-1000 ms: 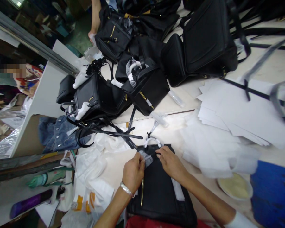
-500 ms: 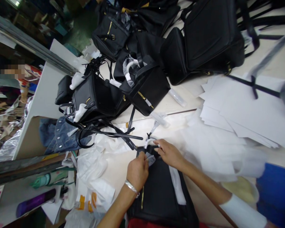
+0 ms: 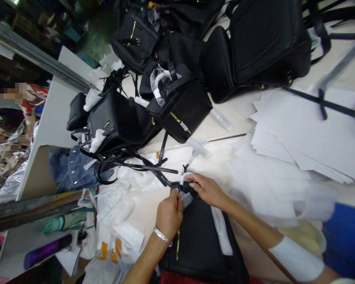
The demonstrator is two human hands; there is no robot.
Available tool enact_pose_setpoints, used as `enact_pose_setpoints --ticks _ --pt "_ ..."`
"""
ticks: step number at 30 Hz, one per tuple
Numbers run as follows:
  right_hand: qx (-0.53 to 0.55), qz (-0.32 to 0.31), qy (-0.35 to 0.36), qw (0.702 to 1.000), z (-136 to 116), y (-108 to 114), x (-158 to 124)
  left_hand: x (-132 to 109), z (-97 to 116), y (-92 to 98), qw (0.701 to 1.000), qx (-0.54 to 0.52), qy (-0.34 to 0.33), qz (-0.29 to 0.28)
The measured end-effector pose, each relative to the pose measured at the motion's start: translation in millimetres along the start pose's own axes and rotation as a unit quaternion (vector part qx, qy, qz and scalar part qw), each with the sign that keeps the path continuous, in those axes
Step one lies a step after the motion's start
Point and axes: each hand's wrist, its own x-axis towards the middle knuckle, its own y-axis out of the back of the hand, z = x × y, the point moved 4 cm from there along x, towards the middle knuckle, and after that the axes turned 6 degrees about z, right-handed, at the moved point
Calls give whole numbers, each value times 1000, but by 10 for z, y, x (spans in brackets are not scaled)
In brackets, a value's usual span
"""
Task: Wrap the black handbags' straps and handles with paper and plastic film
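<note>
A black backpack (image 3: pixel 207 240) lies in front of me with its top end away from me. Its short handle (image 3: pixel 182 178) is wrapped in white material. My left hand (image 3: pixel 169 215), with a bracelet on the wrist, is closed in a pinch at the top edge, on a piece of greyish plastic film (image 3: pixel 187 200). My right hand (image 3: pixel 208 191) has its fingers bent together at the right base of the handle; exactly what the fingertips grip is partly hidden. A white-wrapped strip (image 3: pixel 221 230) runs down the backpack's right side.
Several black bags (image 3: pixel 177 106) with wrapped handles and loose straps crowd the table beyond. White sheets (image 3: pixel 307 134) lie at the right, near a blue object (image 3: pixel 346 240). Crumpled white wrapping (image 3: pixel 118 213) and denim (image 3: pixel 71 169) are at the left, above a purple bottle (image 3: pixel 47 251).
My right hand has shifted slightly left, closer to the wrapped handle. My left hand stays pinched at the backpack's top edge, barely moved. The view has shifted a little.
</note>
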Motion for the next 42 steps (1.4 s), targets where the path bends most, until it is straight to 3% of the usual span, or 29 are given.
enact_pose_setpoints --ticks 2,6,11,17,19,23,30,38,42 --pt "0 -1 -5 1000 13 -18 26 13 -14 -17 1000 -3 2 1" --pt "25 -70 -8 997 19 -93 47 45 -34 -51 1000 -2 7 -5" --pt "-60 -9 1 998 68 -82 50 101 -70 -72 1000 3 22 -10" --pt "-34 -90 28 995 85 -73 63 182 -65 -116 999 19 27 -23" --pt "-39 -58 8 998 105 31 51 199 -70 -133 999 23 35 -28" --pt "-161 25 -13 987 151 205 -75 216 -69 -144 999 20 23 -16" --pt "-150 -14 -18 988 237 75 -265 241 -12 -176 999 29 16 -18" --pt "-148 -32 3 988 224 97 -243 274 132 -250 992 120 8 -43" --pt "-138 -14 -19 990 266 100 -219 337 220 -341 988 141 1 -57"
